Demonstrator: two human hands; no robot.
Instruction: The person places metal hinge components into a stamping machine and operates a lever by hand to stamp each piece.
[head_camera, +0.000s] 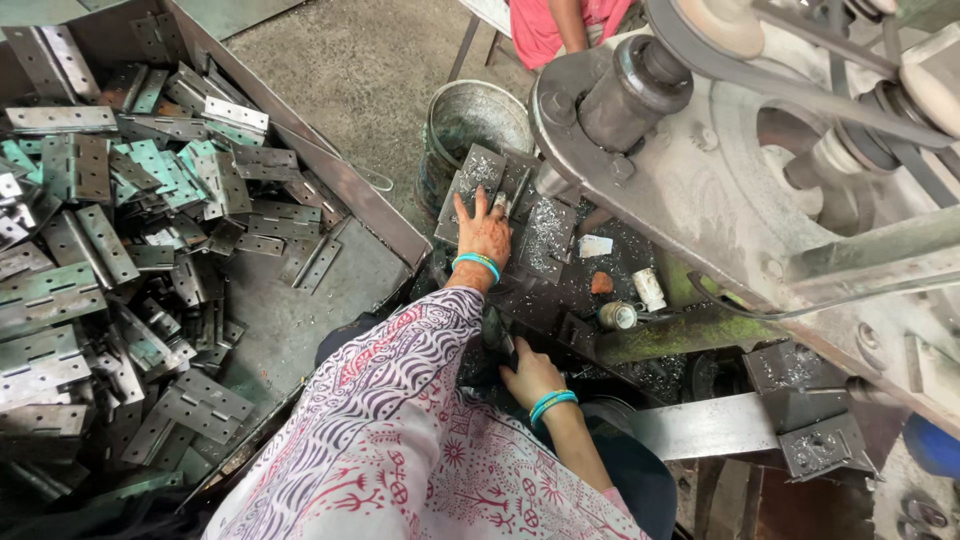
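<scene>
My left hand (484, 232) reaches forward from a patterned sleeve and lies with fingers spread on a grey metal hinge (478, 175). The hinge sits on the machine's dark bed (560, 290), which is strewn with metal chips, just beside a spindle (548, 180). Nearer my body, my right hand (530, 375) is closed around a dark lever handle (496, 335). Both wrists wear turquoise bangles.
A large metal tray (300, 320) at the left holds several loose hinges (90, 250). A steel bucket (480, 120) stands behind the bed. A big pulley housing with a belt (760, 150) fills the right. Another person in red (545, 30) sits beyond.
</scene>
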